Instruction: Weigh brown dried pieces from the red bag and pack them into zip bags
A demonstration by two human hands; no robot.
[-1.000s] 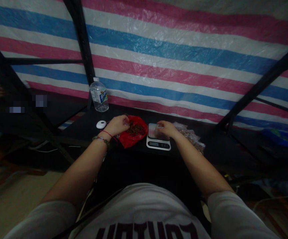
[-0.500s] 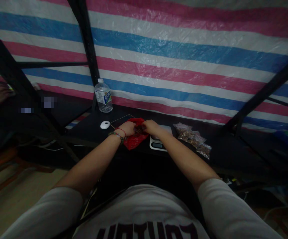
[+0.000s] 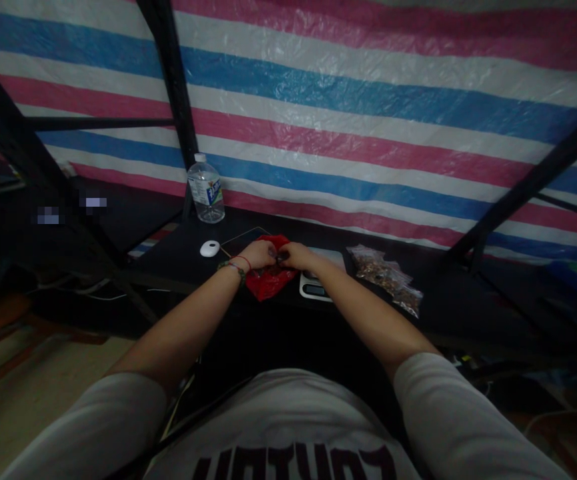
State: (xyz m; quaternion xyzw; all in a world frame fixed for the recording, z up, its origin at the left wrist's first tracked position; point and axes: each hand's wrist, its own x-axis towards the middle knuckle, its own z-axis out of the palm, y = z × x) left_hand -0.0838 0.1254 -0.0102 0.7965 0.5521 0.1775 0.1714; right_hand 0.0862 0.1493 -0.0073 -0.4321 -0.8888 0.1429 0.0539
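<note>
A red plastic bag (image 3: 268, 285) lies open on the black tabletop, with dark brown contents partly visible inside. Over its mouth, my left hand (image 3: 262, 253) has its fingers pinched together. My right hand (image 3: 294, 256) meets it from the other side, its fingertips closed as well. Something small and dark shows between the fingertips, too small to name. Beside the bag, a white digital scale (image 3: 313, 291) sits partly under my right wrist. To its right lie several clear zip bags (image 3: 386, 277) of brown pieces, overlapping in a row.
A clear plastic bottle (image 3: 207, 190) with a label stands at the back left. In front of it are a white rounded device (image 3: 210, 249) and a dark flat object (image 3: 243, 239) with a pale edge. Black metal posts (image 3: 176, 87) frame the table before a striped plastic sheet (image 3: 348, 100).
My hands have come closer together over the red bag, with the fingertips now meeting. At far left, another person's hand has drawn back towards the frame's edge.
</note>
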